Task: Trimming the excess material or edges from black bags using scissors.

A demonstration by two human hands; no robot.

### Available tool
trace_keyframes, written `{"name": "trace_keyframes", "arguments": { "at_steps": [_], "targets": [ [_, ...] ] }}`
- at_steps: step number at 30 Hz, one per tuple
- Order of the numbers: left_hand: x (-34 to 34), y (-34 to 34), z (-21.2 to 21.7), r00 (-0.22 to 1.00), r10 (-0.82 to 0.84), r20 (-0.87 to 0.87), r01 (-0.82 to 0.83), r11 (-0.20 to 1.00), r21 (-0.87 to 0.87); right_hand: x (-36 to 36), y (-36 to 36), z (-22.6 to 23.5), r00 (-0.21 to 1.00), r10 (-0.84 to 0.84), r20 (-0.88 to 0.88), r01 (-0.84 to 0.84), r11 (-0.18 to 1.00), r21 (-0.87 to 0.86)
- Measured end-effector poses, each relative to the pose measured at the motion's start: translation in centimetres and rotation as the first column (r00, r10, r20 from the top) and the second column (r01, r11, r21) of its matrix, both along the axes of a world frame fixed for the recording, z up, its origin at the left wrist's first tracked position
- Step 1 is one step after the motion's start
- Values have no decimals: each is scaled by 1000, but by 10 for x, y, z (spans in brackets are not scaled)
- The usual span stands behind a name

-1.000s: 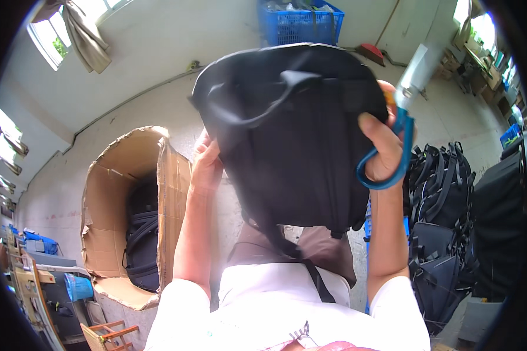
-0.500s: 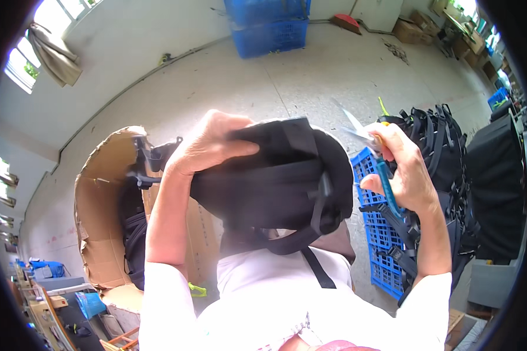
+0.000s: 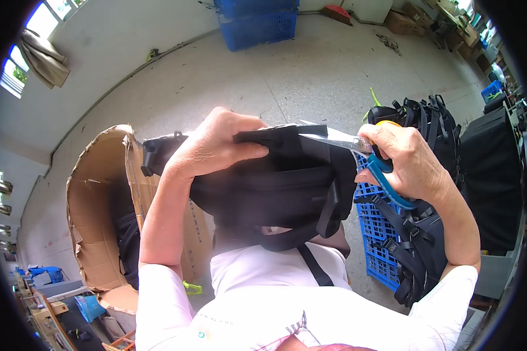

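Note:
A black fabric bag [image 3: 269, 190] with straps hangs before my chest, its upper edge raised. My left hand [image 3: 214, 143] is closed on that edge, thumb on the near side and fingers over the far side. In my right hand [image 3: 413, 158] is a pair of scissors [image 3: 334, 139] with blue and orange handles. Their blades point left, parted, and reach the right end of the bag's upper edge. Whether they are cutting anything there I cannot tell. One black strap [image 3: 316, 266] trails from the bag over my white shirt.
At left stands an open cardboard box [image 3: 93, 234] with black items inside. To the right, black strapped bags [image 3: 421, 228] lie on and beside a blue plastic crate [image 3: 372, 234]. Further off are blue crates [image 3: 257, 29] by the wall and a red dustpan [image 3: 337, 14].
The scissors have moved left and down, from beyond the bag to its upper edge. My right elbow has swung outward. The bag is still gripped by my left hand.

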State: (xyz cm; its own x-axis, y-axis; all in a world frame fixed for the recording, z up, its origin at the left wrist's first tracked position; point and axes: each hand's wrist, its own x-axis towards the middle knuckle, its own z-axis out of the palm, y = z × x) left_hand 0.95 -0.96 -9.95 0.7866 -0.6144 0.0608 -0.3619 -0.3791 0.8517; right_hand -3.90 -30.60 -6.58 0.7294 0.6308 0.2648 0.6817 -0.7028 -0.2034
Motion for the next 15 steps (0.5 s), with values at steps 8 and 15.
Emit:
{"name": "trace_keyframes", "arguments": {
  "at_steps": [8, 15],
  "targets": [
    [-5, -2, 1, 998, -2, 70, -1, 999, 44, -5, 3, 15, 983, -57, -173, 43, 996, -79],
    [-11, -5, 4, 986, -66, 150, 51, 993, 106, 0, 10, 21, 982, -43, -181, 17, 989, -145]
  ]
}}
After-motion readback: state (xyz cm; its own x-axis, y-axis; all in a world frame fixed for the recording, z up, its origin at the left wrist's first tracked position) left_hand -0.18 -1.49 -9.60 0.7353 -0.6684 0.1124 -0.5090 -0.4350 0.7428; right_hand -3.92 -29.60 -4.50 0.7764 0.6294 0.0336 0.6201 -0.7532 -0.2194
